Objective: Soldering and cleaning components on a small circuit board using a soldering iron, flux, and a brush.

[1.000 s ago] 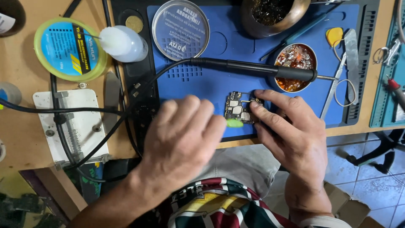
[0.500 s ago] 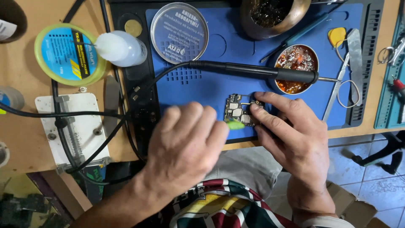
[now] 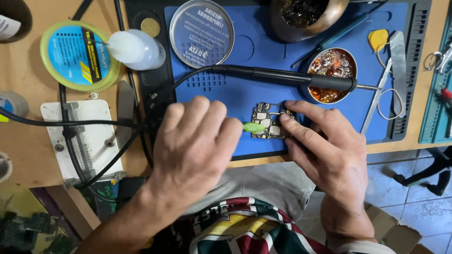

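A small circuit board lies flat on the blue mat, near the mat's near edge and roughly in the middle of the desk. It looks thin, stiff and light, with bare components on its upper face, so it is probably fragile and best held by its edges, not pressed on the parts.

The right hand comes in from the near right, palm down. Its fingers are stretched out and rest on the right edge and far right corner of the board, pinning it to the mat; it is not closed round anything.

The left hand comes in from the near left, back of the hand up and fingers curled. It is closed on a small green tool, whose tip sticks out past the fingers and lies over the left side of the board; whether the tip touches the board cannot be told.

Just beyond the board a black soldering iron lies across the mat, its tip pointing right over a small tin of amber flux. Further off stand a round metal lid and a brass bowl. Tweezers lie to the right. A white bottle and a yellow-rimmed reel sit at the far left.
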